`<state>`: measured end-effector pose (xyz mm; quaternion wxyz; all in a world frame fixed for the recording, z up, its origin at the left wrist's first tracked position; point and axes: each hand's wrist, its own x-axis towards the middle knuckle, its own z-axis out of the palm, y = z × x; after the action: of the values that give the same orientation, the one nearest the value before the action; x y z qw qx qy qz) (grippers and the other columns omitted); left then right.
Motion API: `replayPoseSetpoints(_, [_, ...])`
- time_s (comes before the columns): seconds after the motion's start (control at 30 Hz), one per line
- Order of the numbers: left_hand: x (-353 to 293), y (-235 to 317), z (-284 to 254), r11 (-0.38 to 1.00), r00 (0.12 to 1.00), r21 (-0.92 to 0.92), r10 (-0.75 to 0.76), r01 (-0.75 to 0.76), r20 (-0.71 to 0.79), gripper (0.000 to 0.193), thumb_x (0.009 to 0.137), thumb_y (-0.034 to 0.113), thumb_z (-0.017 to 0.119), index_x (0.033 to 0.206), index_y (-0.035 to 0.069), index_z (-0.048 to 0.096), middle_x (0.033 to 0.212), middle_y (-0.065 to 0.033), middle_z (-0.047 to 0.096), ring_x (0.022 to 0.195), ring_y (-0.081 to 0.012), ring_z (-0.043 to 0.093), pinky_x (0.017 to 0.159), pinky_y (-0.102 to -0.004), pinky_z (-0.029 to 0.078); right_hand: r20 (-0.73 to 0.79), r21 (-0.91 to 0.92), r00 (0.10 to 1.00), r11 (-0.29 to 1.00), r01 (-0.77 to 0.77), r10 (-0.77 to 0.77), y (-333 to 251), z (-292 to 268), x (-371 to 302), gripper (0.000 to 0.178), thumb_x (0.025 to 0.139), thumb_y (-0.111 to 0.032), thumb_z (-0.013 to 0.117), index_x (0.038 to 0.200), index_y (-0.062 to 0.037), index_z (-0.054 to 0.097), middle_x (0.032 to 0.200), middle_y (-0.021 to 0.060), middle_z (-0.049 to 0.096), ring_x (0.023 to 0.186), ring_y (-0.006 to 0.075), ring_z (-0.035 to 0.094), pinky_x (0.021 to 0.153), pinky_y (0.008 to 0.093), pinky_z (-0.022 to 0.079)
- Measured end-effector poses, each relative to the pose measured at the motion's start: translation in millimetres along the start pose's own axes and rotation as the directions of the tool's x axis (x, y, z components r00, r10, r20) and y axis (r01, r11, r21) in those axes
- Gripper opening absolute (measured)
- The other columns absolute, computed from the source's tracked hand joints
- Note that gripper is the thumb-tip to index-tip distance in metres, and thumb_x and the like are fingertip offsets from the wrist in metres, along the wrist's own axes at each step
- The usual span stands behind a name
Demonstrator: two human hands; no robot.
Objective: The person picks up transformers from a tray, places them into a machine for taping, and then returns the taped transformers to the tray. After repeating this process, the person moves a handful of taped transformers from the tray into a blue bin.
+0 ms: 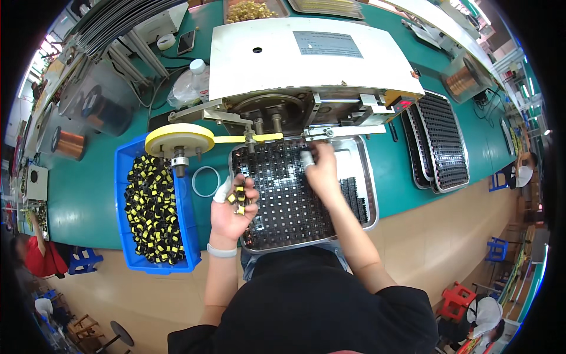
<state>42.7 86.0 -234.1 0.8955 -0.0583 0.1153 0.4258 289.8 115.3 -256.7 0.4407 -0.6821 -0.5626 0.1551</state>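
Observation:
My left hand (pixel 232 217), palm up with a white cover on the thumb, cups several small black coil bobbins wrapped in yellow tape (pixel 238 197). Under the machine's front, my right hand (pixel 321 171) has its fingers drawn together, one tip covered in white. Whatever lies between those fingertips is too small and dark to make out. Below the hands a metal tray (pixel 349 158) carries rows of black bobbins (pixel 283 197). A yellow tape roll (pixel 180 139) sits on the white machine (pixel 259 68), its strip running right to a metal guide beside my right hand.
Left of the tray stands a blue bin (pixel 190 236) full of yellow-taped bobbins (pixel 152 206). A pale ring (pixel 206 181) lies between them. Stacked trays of black parts (pixel 442 141) are at the right. Copper wire spools, a plastic bottle (pixel 197 68) and a phone (pixel 186 41) surround the machine.

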Motion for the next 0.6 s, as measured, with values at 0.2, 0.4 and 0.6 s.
replayPoseSetpoints(0.2, [45, 10, 11, 0.999, 0.998, -0.008, -0.038, 0.038, -0.040, 0.039, 0.098, 0.029, 0.047, 0.127, 0.005, 0.056, 0.124, -0.0127, 0.059, 0.100, -0.0248, 0.057, 0.073, -0.0349, 0.052, 0.277, -0.231, 0.937, 0.961, -0.151, 0.214, 46, -33, 33, 0.035, 0.074, 0.000, 0.061, 0.109, 0.0044, 0.060, 0.102, 0.0262, 0.061, 0.098, 0.0400, 0.060, 0.086, 0.0426, 0.047])
replayPoseSetpoints(0.4, [77, 14, 11, 0.996, 0.992, 0.045, -0.069, 0.074, -0.105, 0.037, 0.098, 0.027, 0.045, 0.125, 0.003, 0.056, 0.119, -0.0134, 0.060, 0.100, -0.0253, 0.057, 0.074, -0.0351, 0.051, 0.385, -0.232, 0.887, 0.957, -0.176, 0.256, 47, -33, 36, 0.046, 0.070, 0.005, 0.057, 0.115, 0.0037, 0.058, 0.105, 0.0291, 0.062, 0.101, 0.0422, 0.060, 0.089, 0.0439, 0.048])
replayPoseSetpoints(0.6, [92, 11, 21, 0.989, 0.989, 0.026, -0.143, 0.144, -0.046, 0.038, 0.098, 0.027, 0.045, 0.127, 0.006, 0.054, 0.120, -0.0100, 0.059, 0.100, -0.0229, 0.057, 0.073, -0.0331, 0.049, 0.351, -0.231, 0.913, 0.964, -0.132, 0.209, 70, -42, 29, 0.042, 0.074, 0.001, 0.058, 0.116, 0.0036, 0.056, 0.096, 0.0269, 0.064, 0.089, 0.0412, 0.062, 0.081, 0.0439, 0.049])
